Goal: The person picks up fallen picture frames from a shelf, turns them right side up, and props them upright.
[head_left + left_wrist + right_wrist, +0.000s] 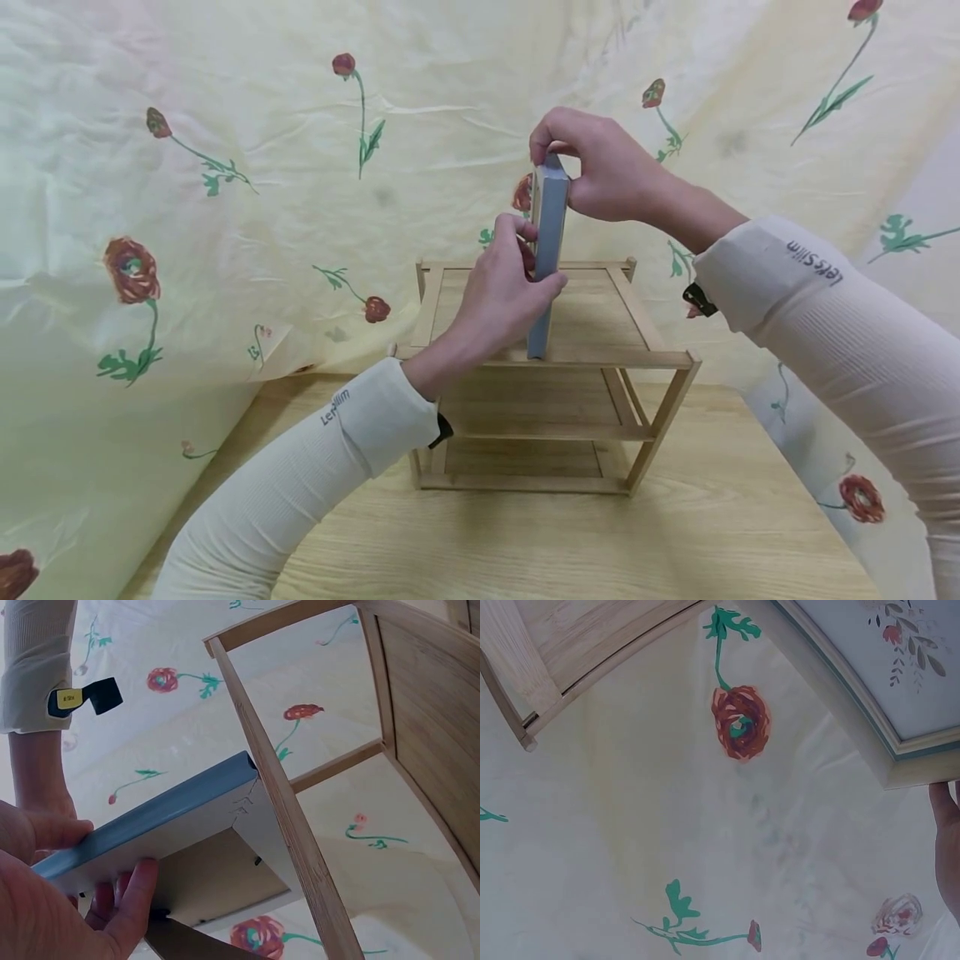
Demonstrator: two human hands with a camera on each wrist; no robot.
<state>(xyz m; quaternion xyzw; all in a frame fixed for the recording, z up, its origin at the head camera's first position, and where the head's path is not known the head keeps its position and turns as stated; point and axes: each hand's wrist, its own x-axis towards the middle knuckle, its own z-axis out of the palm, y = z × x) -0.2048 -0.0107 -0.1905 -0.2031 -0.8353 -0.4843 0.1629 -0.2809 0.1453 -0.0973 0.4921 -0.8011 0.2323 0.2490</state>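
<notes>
A picture frame [552, 221] with blue-grey edges stands upright, edge toward me, at the front of the wooden rack's top shelf [600, 312]. Partway down, my left hand [498, 287] grips it, thumb on the near edge and fingers bent at the back. My right hand [611, 171] pinches its upper end between thumb and fingers. In the left wrist view, the frame's backing [217, 874] and a dark support leg [191, 941] show beside the left fingers. The right wrist view shows a floral print [907, 645] on its front.
The three-tier wooden rack [525, 482] sits on a wood-grain table [525, 550]. Behind and at both sides hangs pale cloth [262, 167] printed with red flowers. Thin rack posts [660, 425] rise at the corners, close to the picture frame's lower end.
</notes>
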